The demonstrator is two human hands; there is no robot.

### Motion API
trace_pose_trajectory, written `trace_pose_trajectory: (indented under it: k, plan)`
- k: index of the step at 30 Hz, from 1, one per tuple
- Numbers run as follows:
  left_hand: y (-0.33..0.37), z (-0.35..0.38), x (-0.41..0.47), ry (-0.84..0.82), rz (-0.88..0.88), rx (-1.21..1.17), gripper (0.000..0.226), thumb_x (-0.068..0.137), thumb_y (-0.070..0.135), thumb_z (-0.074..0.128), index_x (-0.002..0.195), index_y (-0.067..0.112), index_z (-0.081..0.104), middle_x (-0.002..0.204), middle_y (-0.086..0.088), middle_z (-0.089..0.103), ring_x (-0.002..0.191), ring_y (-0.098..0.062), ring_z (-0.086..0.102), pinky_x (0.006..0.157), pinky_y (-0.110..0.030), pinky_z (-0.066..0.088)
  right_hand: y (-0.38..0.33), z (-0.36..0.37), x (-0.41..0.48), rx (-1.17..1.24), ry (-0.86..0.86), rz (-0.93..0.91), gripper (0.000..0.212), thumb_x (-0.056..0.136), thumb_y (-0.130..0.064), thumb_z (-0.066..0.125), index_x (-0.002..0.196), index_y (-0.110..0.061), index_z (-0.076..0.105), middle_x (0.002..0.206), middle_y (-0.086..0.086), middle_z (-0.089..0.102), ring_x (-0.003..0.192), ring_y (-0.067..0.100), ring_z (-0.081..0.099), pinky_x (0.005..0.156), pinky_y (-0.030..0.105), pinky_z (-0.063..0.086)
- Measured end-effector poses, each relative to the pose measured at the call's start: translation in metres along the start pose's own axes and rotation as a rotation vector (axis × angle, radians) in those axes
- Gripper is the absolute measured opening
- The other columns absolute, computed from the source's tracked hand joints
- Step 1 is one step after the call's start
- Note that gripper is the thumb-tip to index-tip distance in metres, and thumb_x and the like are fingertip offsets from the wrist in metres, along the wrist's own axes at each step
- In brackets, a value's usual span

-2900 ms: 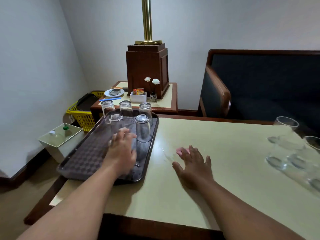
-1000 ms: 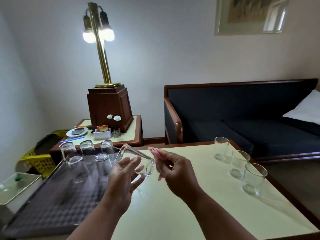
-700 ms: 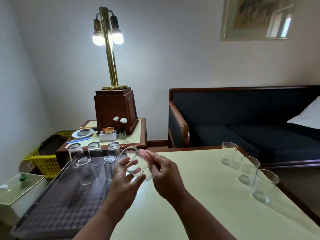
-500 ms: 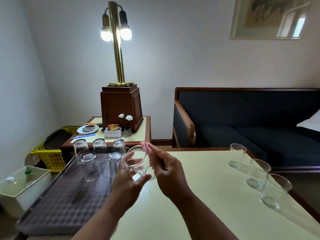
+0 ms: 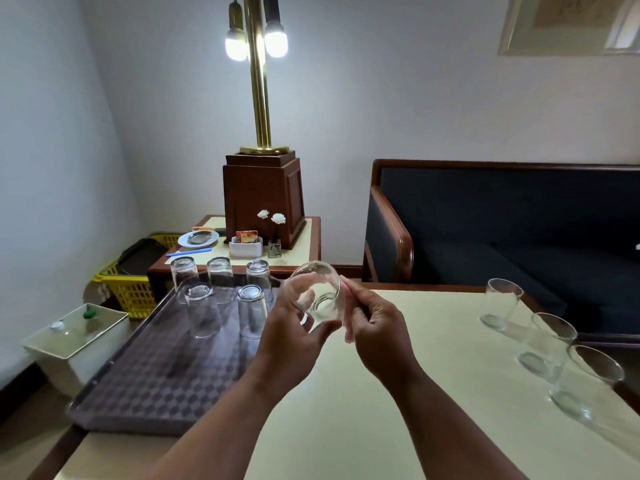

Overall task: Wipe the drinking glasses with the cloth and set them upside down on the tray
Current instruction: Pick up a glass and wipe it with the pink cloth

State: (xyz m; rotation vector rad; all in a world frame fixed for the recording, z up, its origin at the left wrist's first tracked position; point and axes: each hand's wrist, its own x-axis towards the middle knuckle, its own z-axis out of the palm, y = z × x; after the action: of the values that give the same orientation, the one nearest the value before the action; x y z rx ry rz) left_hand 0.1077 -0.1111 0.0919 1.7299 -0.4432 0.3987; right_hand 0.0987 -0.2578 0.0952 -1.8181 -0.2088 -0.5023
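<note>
My left hand [image 5: 292, 336] grips a clear drinking glass [image 5: 317, 294], held tilted above the table with its mouth turned toward me. My right hand [image 5: 375, 332] is curled against the glass's right side and pinches a small pink cloth [image 5: 349, 332], most of it hidden in the fingers. Left of my hands lies a dark patterned tray [image 5: 156, 386] with several glasses [image 5: 202, 311] standing upside down at its far end. Three upright glasses [image 5: 502, 308] stand along the table's right edge.
The cream table [image 5: 398, 403] has a wooden rim. Behind the tray is a side table [image 5: 311, 233] with a brass lamp [image 5: 259, 98], small dishes and flowers. A yellow basket [image 5: 133, 289] and white bin [image 5: 74, 336] sit on the floor at left; a dark sofa [image 5: 502, 220] is at right.
My left hand left the tray and took up a glass, while my right hand lifted the pink cloth off the table. Since then the glass has turned its mouth toward me, cloth at its side.
</note>
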Motion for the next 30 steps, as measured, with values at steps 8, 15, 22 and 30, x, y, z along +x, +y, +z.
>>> trace_pose_trajectory:
  k: [8, 15, 22, 30]
  plan:
    - [-0.003, 0.009, 0.002, -0.028, 0.05, 0.077, 0.073, 0.075, -0.008, 0.079, 0.128, 0.024, 0.039, 0.126, 0.0, 0.054, 0.117, -0.01, 0.058, 0.085, -0.015, 0.052, -0.018, -0.008, -0.001, 0.111, 0.016, -0.057, 0.032, 0.101, -0.02, 0.053, 0.128, -0.033, 0.063, 0.12, -0.021, 0.067, 0.109, -0.007, 0.062, 0.085, 0.016, 0.054]
    - [-0.002, 0.003, 0.005, -0.042, 0.081, 0.149, 0.084, 0.068, 0.014, 0.09, 0.138, 0.017, 0.043, 0.121, 0.006, 0.059, 0.112, -0.005, 0.06, 0.085, -0.016, 0.053, -0.008, -0.017, 0.001, -0.058, 0.032, -0.036, 0.035, 0.1, -0.011, 0.054, 0.128, -0.029, 0.065, 0.113, -0.023, 0.067, 0.106, -0.009, 0.062, 0.091, 0.027, 0.057]
    - [-0.001, 0.0, 0.003, -0.054, 0.071, 0.126, 0.068, 0.071, 0.014, 0.088, 0.127, 0.014, 0.049, 0.117, 0.021, 0.055, 0.113, -0.006, 0.059, 0.084, -0.015, 0.052, -0.017, -0.017, 0.0, 0.013, -0.01, -0.024, 0.034, 0.1, -0.013, 0.054, 0.128, -0.029, 0.064, 0.115, -0.022, 0.068, 0.105, -0.008, 0.063, 0.085, 0.023, 0.058]
    - [-0.002, 0.005, 0.001, -0.075, 0.11, 0.15, 0.084, 0.078, -0.007, 0.076, 0.138, 0.024, 0.026, 0.131, 0.018, 0.045, 0.121, 0.0, 0.053, 0.088, -0.011, 0.05, -0.028, -0.017, -0.001, 0.061, -0.01, -0.068, 0.037, 0.098, -0.013, 0.058, 0.131, -0.029, 0.062, 0.117, -0.027, 0.064, 0.108, -0.012, 0.06, 0.085, 0.015, 0.054]
